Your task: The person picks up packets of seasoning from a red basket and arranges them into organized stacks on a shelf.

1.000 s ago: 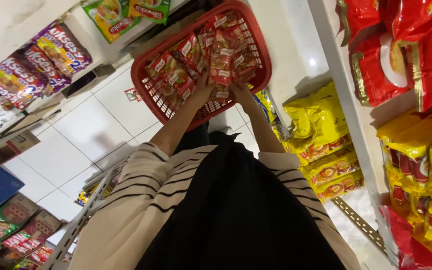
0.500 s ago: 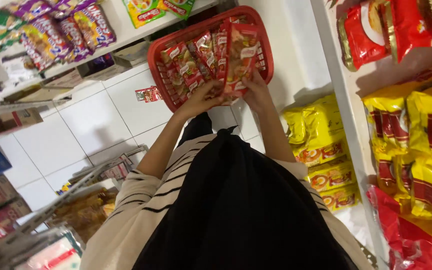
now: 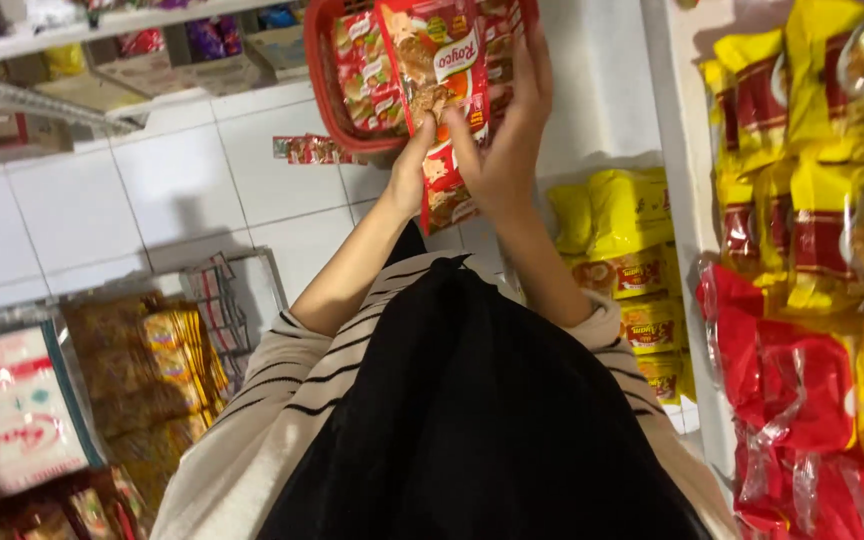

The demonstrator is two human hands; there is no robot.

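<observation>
You stand in a shop aisle with a white tiled floor [image 3: 132,200], and the red basket [image 3: 327,95] on that floor is your landmark. To the right of the basket, a white shelf unit [image 3: 687,200] holds yellow and red packets. Above the basket you hold up a strip of red sachets [image 3: 432,70]. Your left hand [image 3: 414,165] pinches its lower edge, grip closed; your right hand [image 3: 507,140] clasps its right side, fingers spread behind it.
</observation>
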